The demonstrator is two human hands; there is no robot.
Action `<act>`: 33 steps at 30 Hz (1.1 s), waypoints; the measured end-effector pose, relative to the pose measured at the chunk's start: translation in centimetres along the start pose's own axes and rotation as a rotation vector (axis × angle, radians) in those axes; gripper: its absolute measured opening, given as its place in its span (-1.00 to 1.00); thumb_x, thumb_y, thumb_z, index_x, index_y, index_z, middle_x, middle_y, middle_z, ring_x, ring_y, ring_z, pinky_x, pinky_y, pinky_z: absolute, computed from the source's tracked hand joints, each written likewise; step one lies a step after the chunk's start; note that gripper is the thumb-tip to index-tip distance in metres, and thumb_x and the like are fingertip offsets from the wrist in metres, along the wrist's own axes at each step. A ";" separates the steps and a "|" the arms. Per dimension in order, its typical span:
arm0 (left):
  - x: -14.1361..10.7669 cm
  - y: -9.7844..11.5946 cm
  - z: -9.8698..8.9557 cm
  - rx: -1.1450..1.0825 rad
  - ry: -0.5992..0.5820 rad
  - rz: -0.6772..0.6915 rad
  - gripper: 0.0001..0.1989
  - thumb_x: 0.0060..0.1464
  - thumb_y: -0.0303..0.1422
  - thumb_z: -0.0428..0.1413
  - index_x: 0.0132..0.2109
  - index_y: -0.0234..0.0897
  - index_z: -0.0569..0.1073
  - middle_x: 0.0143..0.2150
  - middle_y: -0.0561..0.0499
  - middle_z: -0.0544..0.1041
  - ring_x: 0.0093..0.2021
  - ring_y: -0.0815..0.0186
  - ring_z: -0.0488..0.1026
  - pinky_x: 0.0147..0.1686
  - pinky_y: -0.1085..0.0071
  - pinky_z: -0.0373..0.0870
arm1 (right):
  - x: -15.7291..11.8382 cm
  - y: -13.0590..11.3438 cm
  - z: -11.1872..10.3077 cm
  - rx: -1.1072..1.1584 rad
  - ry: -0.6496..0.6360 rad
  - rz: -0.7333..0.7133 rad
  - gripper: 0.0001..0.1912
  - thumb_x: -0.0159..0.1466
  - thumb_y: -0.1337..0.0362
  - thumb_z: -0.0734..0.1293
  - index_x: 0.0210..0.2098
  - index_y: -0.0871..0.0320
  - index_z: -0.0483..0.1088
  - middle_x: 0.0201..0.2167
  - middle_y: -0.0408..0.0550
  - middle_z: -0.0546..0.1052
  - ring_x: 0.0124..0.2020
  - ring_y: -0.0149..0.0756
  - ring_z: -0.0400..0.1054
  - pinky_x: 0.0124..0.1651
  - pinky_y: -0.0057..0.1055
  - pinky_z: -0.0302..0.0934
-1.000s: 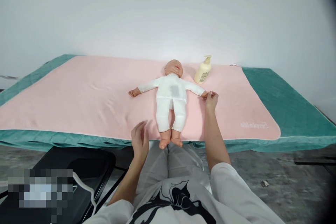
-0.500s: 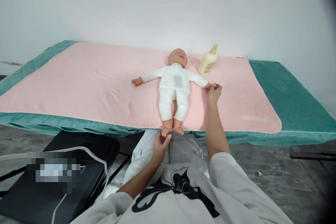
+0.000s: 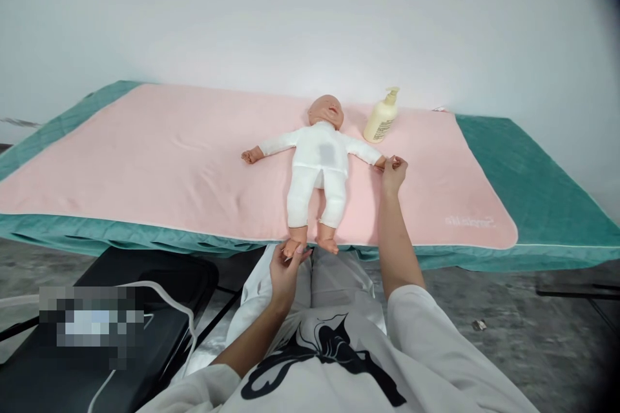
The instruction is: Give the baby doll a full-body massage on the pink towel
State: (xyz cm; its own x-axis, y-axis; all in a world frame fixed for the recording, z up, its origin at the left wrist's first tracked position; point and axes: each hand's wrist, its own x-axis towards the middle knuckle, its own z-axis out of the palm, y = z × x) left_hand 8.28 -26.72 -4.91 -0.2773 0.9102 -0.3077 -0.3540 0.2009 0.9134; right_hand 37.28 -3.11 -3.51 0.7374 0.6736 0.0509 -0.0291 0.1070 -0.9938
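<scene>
A baby doll [image 3: 317, 151] with a white cloth body lies on its back on a pink mat [image 3: 194, 161], arms spread and feet toward me. My left hand [image 3: 287, 268] is closed around the doll's foot on the left side, at the mat's near edge. The doll's other foot [image 3: 328, 245] lies free beside it, a gap between the two. With bent fingers, my right hand [image 3: 394, 174] grips the doll's hand on the right side, and that arm is stretched outward. The doll's other hand [image 3: 252, 155] rests palm up on the mat.
A cream pump bottle [image 3: 381, 119] stands on the mat right of the doll's head. Green cloth [image 3: 542, 174] covers the table beneath the mat. To my lower left is a black chair [image 3: 159, 310] with a white cable [image 3: 169, 300]. A wall runs behind the table.
My left hand has moved left with the doll's foot, and the doll's legs are farther apart. My right hand still holds the doll's hand. The view has tilted slightly.
</scene>
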 end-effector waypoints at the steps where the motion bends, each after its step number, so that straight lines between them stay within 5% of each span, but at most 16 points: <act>1: 0.0 -0.1 -0.1 -0.019 0.017 -0.007 -0.51 -0.14 -0.07 0.38 -0.13 -0.17 0.41 -0.16 -0.01 0.57 -0.22 0.22 0.64 -0.07 0.19 0.60 | 0.1 0.0 0.0 0.014 0.005 0.005 -0.65 0.29 0.13 0.32 0.00 0.10 0.22 0.00 -0.03 0.42 -0.19 -0.42 0.48 -0.21 -0.38 0.52; 5: 0.3 -0.4 -0.3 -0.039 0.081 0.021 -0.40 -0.21 -0.15 0.43 -0.03 -0.14 0.39 -0.11 -0.03 0.58 -0.18 0.21 0.64 -0.06 0.20 0.59 | 0.3 0.0 0.0 0.058 0.052 0.006 -0.58 0.24 0.14 0.37 0.01 0.15 0.26 -0.09 -0.01 0.47 -0.27 -0.41 0.46 -0.25 -0.42 0.48; 11: 1.5 -0.8 -1.0 0.023 0.180 0.169 -0.56 -0.14 -0.15 0.39 -0.16 -0.30 0.52 -0.19 -0.05 0.61 -0.10 0.19 0.59 0.03 0.21 0.51 | -0.3 -0.8 -0.1 0.073 0.015 -0.147 -0.47 0.17 0.09 0.41 0.06 0.22 0.37 0.04 0.08 0.48 -0.09 -0.28 0.48 0.00 -0.28 0.44; 19: 2.0 -0.7 -1.6 0.095 0.252 0.398 -0.47 -0.18 -0.17 0.41 -0.05 -0.34 0.58 -0.10 -0.12 0.64 -0.03 0.12 0.58 0.06 0.23 0.51 | -1.0 -1.3 0.3 0.057 -0.037 -0.310 -0.35 0.22 -0.01 0.35 0.20 0.20 0.30 0.15 0.13 0.45 0.15 -0.19 0.42 0.21 -0.14 0.33; 25: 2.8 1.8 -0.7 0.130 0.256 0.622 -0.50 -0.13 -0.22 0.41 -0.01 -0.30 0.59 0.00 -0.16 0.63 0.03 0.12 0.59 0.07 0.26 0.53 | -2.3 -2.5 1.5 0.025 0.022 -0.377 -0.41 0.26 -0.01 0.32 0.18 0.19 0.31 0.14 0.16 0.46 0.20 -0.14 0.39 0.22 -0.09 0.34; 33: 5.0 6.8 2.9 0.106 0.110 0.776 -0.54 0.02 -0.25 0.35 0.07 -0.25 0.54 0.10 -0.14 0.59 0.16 0.12 0.52 0.23 0.17 0.44 | -4.7 -3.6 4.3 -0.085 -0.131 -0.715 -0.50 0.35 0.02 0.26 0.17 0.15 0.39 0.07 0.11 0.52 0.13 -0.17 0.45 0.24 -0.07 0.34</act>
State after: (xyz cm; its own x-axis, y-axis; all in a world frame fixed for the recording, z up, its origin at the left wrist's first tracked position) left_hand 7.03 -19.74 0.56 -0.4984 0.7648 0.4082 0.0622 -0.4381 0.8968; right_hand 30.97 -3.49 0.26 0.4691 0.5429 0.6966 0.4857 0.5002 -0.7169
